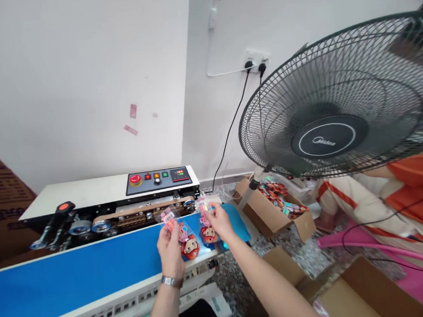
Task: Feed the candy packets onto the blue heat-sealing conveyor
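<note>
Over the blue belt [77,269], the left hand [170,242] clamps its grip on one doll packet [190,248], the right hand [218,221] another packet [207,234], both seemingly unfinished; beyond, a carton [255,218] holds colourful packs [273,192], whether done I cannot tell.

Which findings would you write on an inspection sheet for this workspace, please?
Surface: blue belt beside a control panel.
Job's things: two transparent packets with cartoon faces.
Clutter: open cartons on the floor, one holding colourful items.
Hands: left hand and right hand each grip one packet.
Cables: black cable runs down from a wall socket.
Surroundings: large fan and a person in orange, at right.
</note>
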